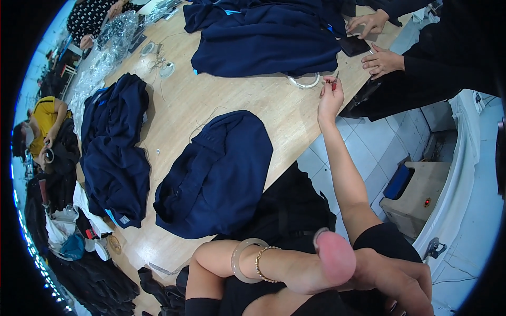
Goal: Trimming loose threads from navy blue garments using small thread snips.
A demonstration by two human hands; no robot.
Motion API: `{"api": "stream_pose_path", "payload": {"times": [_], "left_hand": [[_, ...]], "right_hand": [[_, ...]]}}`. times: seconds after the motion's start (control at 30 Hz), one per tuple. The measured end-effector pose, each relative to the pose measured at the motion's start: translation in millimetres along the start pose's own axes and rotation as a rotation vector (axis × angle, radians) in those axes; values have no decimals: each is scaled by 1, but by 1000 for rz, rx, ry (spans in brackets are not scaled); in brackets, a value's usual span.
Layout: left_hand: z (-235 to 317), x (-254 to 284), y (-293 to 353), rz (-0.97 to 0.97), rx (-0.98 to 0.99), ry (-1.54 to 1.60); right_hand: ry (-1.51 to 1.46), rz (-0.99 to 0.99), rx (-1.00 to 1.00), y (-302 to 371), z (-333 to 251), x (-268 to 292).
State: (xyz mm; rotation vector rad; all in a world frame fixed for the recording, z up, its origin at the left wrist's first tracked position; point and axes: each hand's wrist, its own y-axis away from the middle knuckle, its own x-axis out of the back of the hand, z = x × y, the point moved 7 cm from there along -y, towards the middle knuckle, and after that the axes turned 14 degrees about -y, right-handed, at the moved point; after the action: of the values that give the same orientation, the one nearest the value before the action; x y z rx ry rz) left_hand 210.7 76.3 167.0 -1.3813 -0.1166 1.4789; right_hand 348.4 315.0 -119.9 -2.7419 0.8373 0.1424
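Observation:
My right arm reaches to the table's right edge. There my right hand (331,102) is closed around a small red-handled tool (331,83) with a pointed metal tip, like thread snips. Close to the camera, my left hand (387,276) crosses in front of my body, a bangle and a beaded bracelet on its wrist. Its thumb sticks up, apart from the loosely bent fingers, and nothing shows in it; the fingertips are partly hidden. A bundled navy garment (221,174) lies before me at the table edge. Beyond my right hand spreads a larger navy garment (263,47), a white ring-shaped thing (305,81) at its edge.
Another person's hands (377,42) rest near a flat black object (354,46) at the far right corner. More navy garments (113,152) lie on the left. Clear plastic (105,58), loose threads (158,62) and a person in yellow (47,118) are beyond. A box (416,192) stands right.

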Motion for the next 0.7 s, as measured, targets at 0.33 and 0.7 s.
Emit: {"api": "stream_pose_path", "payload": {"times": [0.33,0.7], "left_hand": [[-17,-1,9,3,102,20],[-29,-13,9,9,114,-25]], "right_hand": [[45,23,15,-1,1,0],[159,43,41,-5,9,0]]}}
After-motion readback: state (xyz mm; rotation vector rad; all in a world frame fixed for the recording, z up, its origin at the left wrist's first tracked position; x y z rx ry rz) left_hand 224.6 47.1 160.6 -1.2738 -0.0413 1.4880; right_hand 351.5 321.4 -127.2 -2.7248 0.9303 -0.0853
